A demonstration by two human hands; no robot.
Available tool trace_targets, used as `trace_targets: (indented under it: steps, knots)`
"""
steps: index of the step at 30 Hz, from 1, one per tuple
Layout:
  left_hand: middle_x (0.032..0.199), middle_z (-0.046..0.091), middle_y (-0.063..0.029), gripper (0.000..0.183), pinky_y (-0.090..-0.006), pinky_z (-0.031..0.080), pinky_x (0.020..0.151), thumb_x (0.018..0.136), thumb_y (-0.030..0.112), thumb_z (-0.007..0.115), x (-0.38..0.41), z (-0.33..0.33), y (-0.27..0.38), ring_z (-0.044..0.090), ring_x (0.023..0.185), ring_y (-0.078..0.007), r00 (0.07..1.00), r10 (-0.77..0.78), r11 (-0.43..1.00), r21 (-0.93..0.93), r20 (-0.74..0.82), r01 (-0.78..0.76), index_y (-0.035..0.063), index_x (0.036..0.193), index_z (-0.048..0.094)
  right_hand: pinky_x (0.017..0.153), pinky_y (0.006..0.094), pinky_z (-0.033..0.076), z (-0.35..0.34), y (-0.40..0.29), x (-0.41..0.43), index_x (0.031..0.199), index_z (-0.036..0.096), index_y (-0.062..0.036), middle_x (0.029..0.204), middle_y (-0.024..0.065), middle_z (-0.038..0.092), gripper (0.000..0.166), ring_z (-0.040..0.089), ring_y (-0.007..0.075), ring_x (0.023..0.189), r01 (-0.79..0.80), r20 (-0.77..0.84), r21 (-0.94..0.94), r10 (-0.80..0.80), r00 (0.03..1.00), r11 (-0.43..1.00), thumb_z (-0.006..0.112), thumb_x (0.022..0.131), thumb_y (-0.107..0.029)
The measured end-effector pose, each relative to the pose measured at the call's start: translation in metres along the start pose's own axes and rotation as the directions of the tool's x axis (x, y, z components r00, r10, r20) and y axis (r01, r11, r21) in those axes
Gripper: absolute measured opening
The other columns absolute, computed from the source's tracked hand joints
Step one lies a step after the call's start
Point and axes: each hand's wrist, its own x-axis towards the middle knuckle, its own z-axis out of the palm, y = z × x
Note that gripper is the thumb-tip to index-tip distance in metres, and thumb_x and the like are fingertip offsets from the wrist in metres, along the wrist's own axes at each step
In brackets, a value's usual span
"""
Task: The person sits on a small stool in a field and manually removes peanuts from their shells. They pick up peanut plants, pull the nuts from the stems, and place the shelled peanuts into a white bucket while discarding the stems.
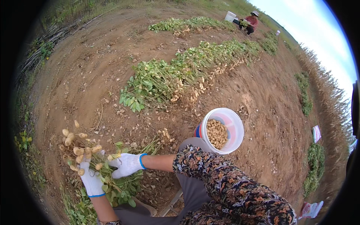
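Note:
A peanut plant (111, 184) with pods still on its roots is in my left hand (92, 180), which wears a white knit glove with a blue cuff. The cluster of peanut pods (80, 152) spreads above that hand, at the left. My right hand (128, 165), gloved alike, reaches across to the plant's stems and touches leaves there. Whether its fingers close on anything is hard to see. Beside my knee stands a white plastic bucket (238, 129), partly filled with loose peanuts (216, 133).
A row of pulled peanut plants (168, 76) lies ahead, with another row (191, 24) beyond. One small plant (157, 140) lies near my right forearm. A person (251, 22) squats far off beside a white bucket (230, 16). Bags (310, 209) lie at right.

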Motion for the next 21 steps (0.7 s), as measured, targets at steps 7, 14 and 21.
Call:
trace_targets:
  steps: [7, 14, 21]
  knots:
    - [0.12, 0.062, -0.016, 0.058, -0.0498, 0.058, 0.083, 0.085, 0.028, 0.068, 0.016, -0.003, 0.017, 0.066, 0.097, -0.0313, 0.922, -0.152, 0.988, 0.026, 0.355, 0.153, 0.003, 0.134, 0.048, 0.06, 0.0381, 0.043, -0.018, -0.009, -0.01, 0.076, 0.056, 0.0077, 0.064, 0.0117, 0.052, 0.038, 0.05, 0.0211, 0.063, -0.041, 0.192, 0.405, -0.041, 0.981, 0.913, 0.065, 0.077, -0.029]
    - [0.1, 0.065, -0.0042, 0.058, -0.0303, 0.055, 0.056, 0.082, 0.033, 0.076, 0.004, 0.02, 0.023, 0.064, 0.082, -0.0135, 0.93, -0.024, 0.991, 0.134, 0.367, -0.027, 0.0065, 0.129, 0.053, 0.068, 0.0355, 0.046, -0.023, -0.011, -0.025, 0.093, 0.063, 0.0066, 0.075, 0.0113, 0.062, 0.044, 0.056, 0.0186, 0.072, -0.119, 0.276, 0.486, -0.023, 0.961, 0.866, 0.067, 0.078, -0.035]
    - [0.072, 0.057, 0.002, 0.016, -0.0251, 0.034, 0.041, 0.092, 0.026, 0.064, 0.013, 0.0, 0.048, 0.049, 0.05, -0.0085, 0.99, 0.097, 0.993, 0.07, -0.103, -0.09, 0.0117, 0.098, 0.061, 0.082, 0.0427, 0.049, -0.011, 0.008, -0.019, 0.116, 0.057, 0.0062, 0.1, 0.0235, 0.068, 0.06, 0.064, 0.0341, 0.093, -0.043, 0.452, 0.048, 0.017, 0.892, 0.998, 0.066, 0.079, -0.041]
